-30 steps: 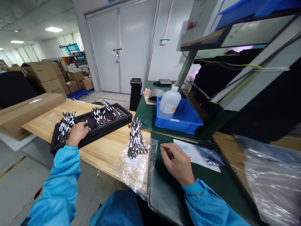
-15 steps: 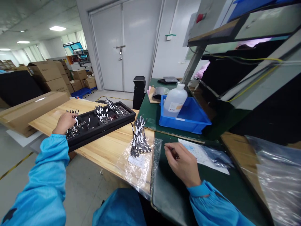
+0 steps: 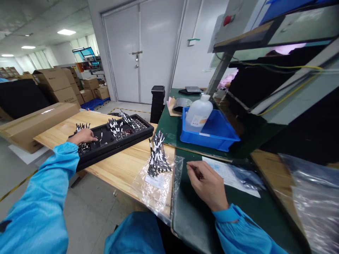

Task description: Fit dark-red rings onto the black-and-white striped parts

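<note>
My left hand [image 3: 82,136] reaches out to the left end of a black tray [image 3: 137,135] on the wooden table. Its fingers curl down over a bunch of small black-and-white parts [image 3: 81,127] in the tray's left compartment. Whether they grip any of them is hidden. More bunches of these parts [image 3: 116,127] stand in the middle and right compartments. My right hand [image 3: 208,186] rests on the green mat [image 3: 169,130], fingers pinched on a thin dark tool [image 3: 195,170]. A clear bag [image 3: 152,187] with a bundle of the same parts [image 3: 158,156] lies between my hands.
A blue bin [image 3: 212,132] holds a white plastic bottle [image 3: 199,113] beyond my right hand. A printed sheet [image 3: 227,174] and plastic film [image 3: 309,197] lie to the right. Cardboard boxes [image 3: 37,121] stand to the left, and a black post [image 3: 157,102] stands before the white double door.
My left hand went from the tray's middle to its far left end, then settled down on the left compartment's parts. The camera turned slightly left. My right hand stayed in place.
</note>
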The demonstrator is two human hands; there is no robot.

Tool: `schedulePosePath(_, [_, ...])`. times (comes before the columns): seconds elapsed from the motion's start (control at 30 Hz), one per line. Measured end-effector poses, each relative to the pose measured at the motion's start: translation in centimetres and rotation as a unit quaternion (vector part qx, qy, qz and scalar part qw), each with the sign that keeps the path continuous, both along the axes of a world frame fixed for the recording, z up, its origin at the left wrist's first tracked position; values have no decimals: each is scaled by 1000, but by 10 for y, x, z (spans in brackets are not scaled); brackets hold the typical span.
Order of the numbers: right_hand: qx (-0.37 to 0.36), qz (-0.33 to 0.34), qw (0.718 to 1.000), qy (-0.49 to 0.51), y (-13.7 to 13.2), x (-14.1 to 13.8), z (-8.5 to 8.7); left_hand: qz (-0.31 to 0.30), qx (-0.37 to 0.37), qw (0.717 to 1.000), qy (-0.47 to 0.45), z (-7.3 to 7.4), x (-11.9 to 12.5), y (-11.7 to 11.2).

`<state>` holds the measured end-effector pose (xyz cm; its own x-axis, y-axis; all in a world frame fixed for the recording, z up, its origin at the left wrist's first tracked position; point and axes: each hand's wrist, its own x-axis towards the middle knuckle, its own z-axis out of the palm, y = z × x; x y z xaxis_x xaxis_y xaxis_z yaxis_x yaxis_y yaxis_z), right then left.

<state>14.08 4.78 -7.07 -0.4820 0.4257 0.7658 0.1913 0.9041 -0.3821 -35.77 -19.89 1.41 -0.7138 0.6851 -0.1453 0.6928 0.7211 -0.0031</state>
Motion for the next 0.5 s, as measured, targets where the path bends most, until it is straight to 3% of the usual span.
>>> schedulePosePath(0.23, [-6, -5, 1000, 1, 1, 1, 2, -3, -37, 999, -22, 8, -7, 5])
schedulePosePath(0.5, [-15, -10, 1000, 8, 1, 1, 4, -7, -47, 999, -17, 24, -2, -9])
